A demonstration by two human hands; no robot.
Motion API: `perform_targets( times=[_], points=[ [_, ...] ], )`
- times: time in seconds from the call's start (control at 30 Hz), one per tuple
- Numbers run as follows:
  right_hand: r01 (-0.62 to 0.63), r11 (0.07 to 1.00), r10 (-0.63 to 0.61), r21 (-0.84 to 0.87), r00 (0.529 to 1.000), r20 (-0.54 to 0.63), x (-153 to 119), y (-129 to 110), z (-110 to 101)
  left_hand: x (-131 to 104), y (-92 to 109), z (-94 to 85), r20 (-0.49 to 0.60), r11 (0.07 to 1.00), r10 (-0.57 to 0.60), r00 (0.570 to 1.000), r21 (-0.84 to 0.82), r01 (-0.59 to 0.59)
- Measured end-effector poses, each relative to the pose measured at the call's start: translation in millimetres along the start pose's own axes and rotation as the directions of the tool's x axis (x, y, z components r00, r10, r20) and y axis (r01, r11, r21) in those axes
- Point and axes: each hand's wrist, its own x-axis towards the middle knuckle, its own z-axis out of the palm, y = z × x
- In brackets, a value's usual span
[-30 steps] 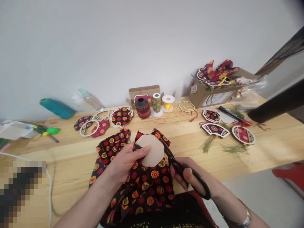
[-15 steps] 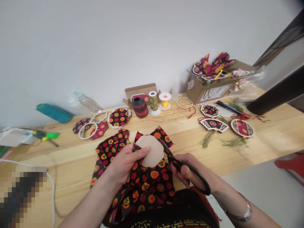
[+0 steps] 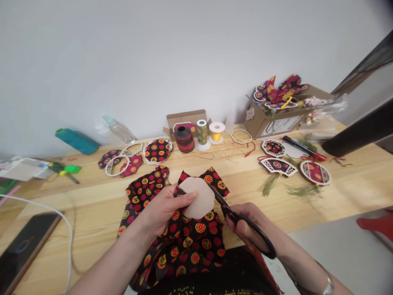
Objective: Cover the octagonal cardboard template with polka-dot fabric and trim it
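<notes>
My left hand [image 3: 167, 207] pinches a pale scalloped template [image 3: 201, 203] against black patterned fabric [image 3: 201, 241], thumb on top and fingers hidden beneath. Red and orange flower motifs cover the cloth, which drapes over the table's front edge. In my right hand [image 3: 247, 223] are black-handled scissors [image 3: 229, 211], my fingers through the handles. Their blades point up and left along the template's right edge, at the cloth there. A partly cut flap of fabric [image 3: 217, 180] stands out beyond the template's upper right.
Thread spools [image 3: 184, 139] stand along the wall beside a small cardboard box [image 3: 175, 121]. A larger box [image 3: 276, 123] overflows with fabric ornaments at the back right. Finished ornaments [image 3: 278, 166] lie right of the scissors. A phone [image 3: 27, 250] and white cable [image 3: 69, 233] lie at left.
The view has shifted slightly, so the scene sits a little further right. Both hands keep their hold on the template, cloth and scissors. The blades look closer together.
</notes>
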Motion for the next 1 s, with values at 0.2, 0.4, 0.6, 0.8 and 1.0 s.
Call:
perform_targets(
  times=[0.2, 0.4, 0.6, 0.8, 1.0],
  points=[
    [0.005, 1.0, -0.005, 0.007, 1.0, -0.011, -1, 2, 2, 0, 0, 0.0, -0.009, 1.0, -0.003, 1.0, 0.008, 0.003],
    [-0.013, 1.0, 0.012, -0.022, 1.0, -0.027, -2, 2, 2, 1, 0, -0.8, 0.011, 1.0, -0.02, 1.0, 0.0, 0.02],
    [-0.006, 0.996, 0.009, -0.088, 0.999, 0.039, -4, -5, 0, -1, 0, -0.1, 0.047, 1.0, -0.022, 0.999, -0.014, 0.023],
    [0.002, 0.991, 0.008, -0.135, 0.997, 0.073, -4, -6, -4, -3, -1, -1.2, 0.071, 0.998, 0.01, 0.997, 0.062, -0.014],
    [0.033, 0.973, -0.011, -0.229, 0.995, 0.097, -2, -17, -5, -3, -3, -2.5, 0.115, 0.995, 0.016, 0.993, 0.098, -0.027]
  ],
)
